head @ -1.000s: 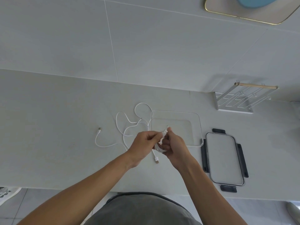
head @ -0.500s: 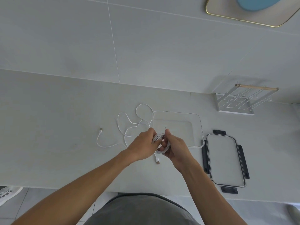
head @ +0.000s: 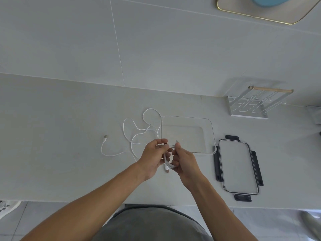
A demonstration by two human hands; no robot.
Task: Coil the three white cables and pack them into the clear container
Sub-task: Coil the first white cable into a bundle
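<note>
1. The person's left hand [head: 153, 154] and right hand [head: 183, 160] meet above the pale grey countertop [head: 52, 136], just in front of the near-left corner of the clear rectangular plastic container [head: 212, 134].

2. Between them is a small coil of thin white cable [head: 167, 161]. The right hand holds the loops with curled fingers and pinches one small plug end, which points upward. The left hand's fingers are curled around the coil from the other side. The other, larger plug hangs below the coil.

3. The remaining loose white cables [head: 137, 134] lie in open, crossing curves on the countertop, to the left of the container. One end with a plug [head: 105, 138] lies far out to the left. I cannot tell where one cable stops and the other begins.

4. The container seems to hold nothing yet. Its clear lid with dark grey clips [head: 238, 166] lies flat to the right, apart from it.

5. My judgement: the first cable is nearly coiled, and two more wait.

6. Risks from here:
   - The coil is not tied, so it may spring open if the grip loosens before it lies inside the container.
   - The hanging plug may catch on the container's rim during lowering and pull the loops apart.
   - The loose cables cross each other, so lifting one may drag the other or make a knot.
</note>
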